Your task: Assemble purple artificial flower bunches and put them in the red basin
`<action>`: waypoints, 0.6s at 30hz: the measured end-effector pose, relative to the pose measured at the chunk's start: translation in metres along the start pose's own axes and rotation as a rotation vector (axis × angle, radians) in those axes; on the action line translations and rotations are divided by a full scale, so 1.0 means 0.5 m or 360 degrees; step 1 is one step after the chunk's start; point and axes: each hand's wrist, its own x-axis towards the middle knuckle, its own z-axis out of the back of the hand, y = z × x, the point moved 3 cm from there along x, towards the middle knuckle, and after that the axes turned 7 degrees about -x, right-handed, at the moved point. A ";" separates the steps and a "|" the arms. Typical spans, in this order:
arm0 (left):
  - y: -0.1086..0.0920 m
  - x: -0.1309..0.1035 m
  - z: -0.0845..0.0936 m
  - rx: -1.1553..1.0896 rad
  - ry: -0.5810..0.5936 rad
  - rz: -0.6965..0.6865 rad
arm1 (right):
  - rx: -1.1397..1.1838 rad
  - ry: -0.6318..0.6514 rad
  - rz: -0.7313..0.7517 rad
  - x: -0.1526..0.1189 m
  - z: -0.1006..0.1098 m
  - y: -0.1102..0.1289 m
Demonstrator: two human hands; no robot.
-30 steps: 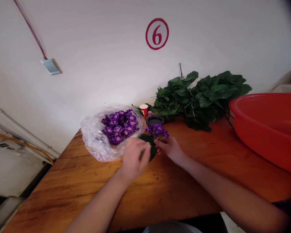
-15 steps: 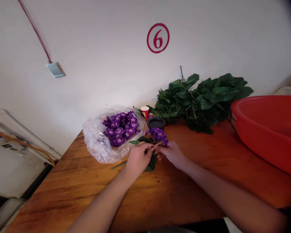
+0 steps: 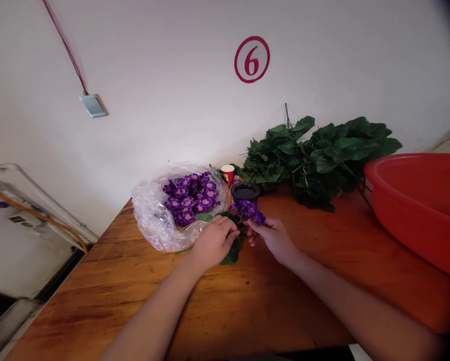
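Observation:
Over the middle of the wooden table, my left hand (image 3: 215, 240) is closed around the stem of an artificial flower spray. Green leaves (image 3: 231, 253) stick out above and below this hand, and a thin stem end pokes out to its left. My right hand (image 3: 272, 236) pinches the spray just under its purple blossoms (image 3: 247, 210). The fingertips of both hands are close together, and the exact grip between them is partly hidden. Left of the hands, a clear plastic bag (image 3: 150, 220) lies open with many purple flower heads (image 3: 191, 198) in it.
Behind the hands stands a dark round container (image 3: 245, 190), with a red paper cup (image 3: 228, 174) beyond it. Bunches of green leaf stems (image 3: 315, 155) lie against the wall. A large red basin (image 3: 416, 210) occupies the right side of the wooden table (image 3: 210, 316).
The view has shifted slightly, so everything sits a little further right. My right hand has drawn slightly away from my left, and the left fingers have turned down over the stem.

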 end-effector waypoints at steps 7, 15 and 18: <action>0.026 -0.006 -0.009 -0.0392 -0.0122 0.0087 | -0.0279 -0.0095 0.0026 0.014 0.030 -0.010; 0.071 -0.011 -0.051 -0.0714 -0.0148 0.0284 | -0.1173 -0.0418 0.0556 -0.012 0.048 0.035; 0.084 -0.014 -0.060 -0.0851 -0.0132 0.0377 | -0.1173 -0.0635 0.0991 -0.039 0.035 0.073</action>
